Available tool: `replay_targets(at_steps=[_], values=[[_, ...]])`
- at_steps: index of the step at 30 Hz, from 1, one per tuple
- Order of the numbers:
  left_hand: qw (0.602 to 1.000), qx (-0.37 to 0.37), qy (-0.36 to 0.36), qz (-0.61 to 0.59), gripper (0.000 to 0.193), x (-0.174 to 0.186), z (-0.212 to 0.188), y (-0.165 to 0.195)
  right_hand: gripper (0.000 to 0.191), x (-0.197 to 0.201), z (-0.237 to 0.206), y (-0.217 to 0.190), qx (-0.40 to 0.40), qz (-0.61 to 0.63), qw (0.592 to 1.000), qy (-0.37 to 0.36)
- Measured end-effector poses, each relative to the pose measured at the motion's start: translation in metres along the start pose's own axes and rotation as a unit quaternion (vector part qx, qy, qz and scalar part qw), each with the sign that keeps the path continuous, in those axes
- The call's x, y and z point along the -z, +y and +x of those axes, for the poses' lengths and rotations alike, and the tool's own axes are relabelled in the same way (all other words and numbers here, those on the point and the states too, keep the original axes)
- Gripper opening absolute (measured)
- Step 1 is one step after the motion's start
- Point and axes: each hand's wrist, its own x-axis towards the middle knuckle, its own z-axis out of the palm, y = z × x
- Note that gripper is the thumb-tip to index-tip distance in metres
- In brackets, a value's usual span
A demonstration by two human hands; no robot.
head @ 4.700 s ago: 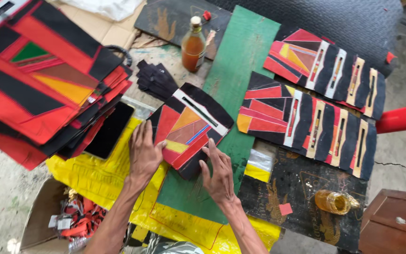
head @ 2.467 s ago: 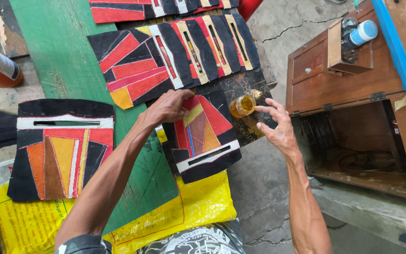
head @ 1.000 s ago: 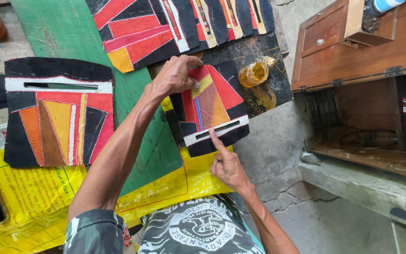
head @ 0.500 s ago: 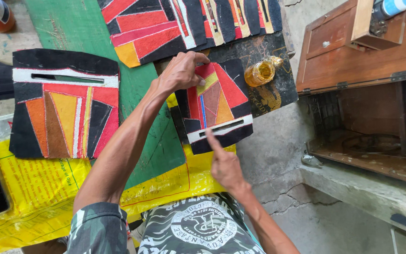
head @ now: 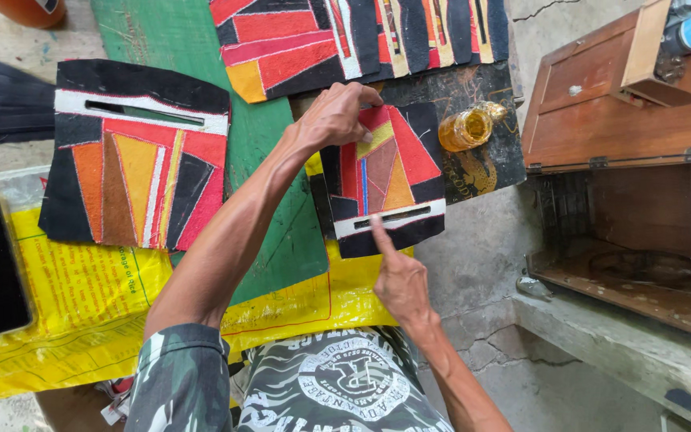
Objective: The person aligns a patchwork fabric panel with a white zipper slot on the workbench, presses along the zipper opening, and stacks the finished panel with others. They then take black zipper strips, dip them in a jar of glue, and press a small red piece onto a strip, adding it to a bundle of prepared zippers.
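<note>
A small patchwork panel (head: 384,180) of fuzzy, suede-like fabric is laid flat on the bench (head: 473,240), half on a dark printed mat (head: 481,164) and half over a yellow woven plastic sack (head: 81,296). The left hand (head: 333,116) is curled over the panel's top edge, fingers pressed together and pinning it down. The right hand (head: 397,276) has its forefinger stretched out, tip pressed on the white strip beside the narrow slot, remaining fingers folded. Angular red, orange, brown and black pieces are edged in black. An open amber jar (head: 467,128) is seen just beside the panel's upper right corner; it could be tipped if the panel is dragged, and the nap stained. A larger matching panel (head: 133,160) lies well apart on a green board (head: 201,72).
</note>
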Motion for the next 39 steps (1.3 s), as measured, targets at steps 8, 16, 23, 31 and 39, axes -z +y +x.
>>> replay_targets(at_steps=[8, 16, 23, 31, 39], values=[[1.000, -0.001, 0.005, -0.001, 0.067, -0.006, 0.000, -0.007, 0.091, 0.007, 0.002, -0.012, 0.029, -0.075, 0.997, 0.003], [1.000, -0.006, 0.003, -0.002, 0.066, -0.004, 0.001, -0.008, 0.092, 0.004, 0.003, -0.025, 0.103, -0.052, 0.993, -0.017], [1.000, -0.007, -0.004, 0.000, 0.066, -0.006, 0.002, -0.008, 0.087, 0.009, -0.001, -0.016, 0.128, -0.051, 0.990, -0.025], [1.000, -0.004, 0.002, -0.001, 0.066, -0.008, 0.003, -0.010, 0.095, 0.004, 0.008, -0.010, 0.125, -0.097, 0.987, -0.017], [1.000, 0.000, -0.004, -0.001, 0.065, -0.006, -0.001, -0.005, 0.095, 0.009, 0.002, -0.019, 0.130, -0.090, 0.987, -0.034]])
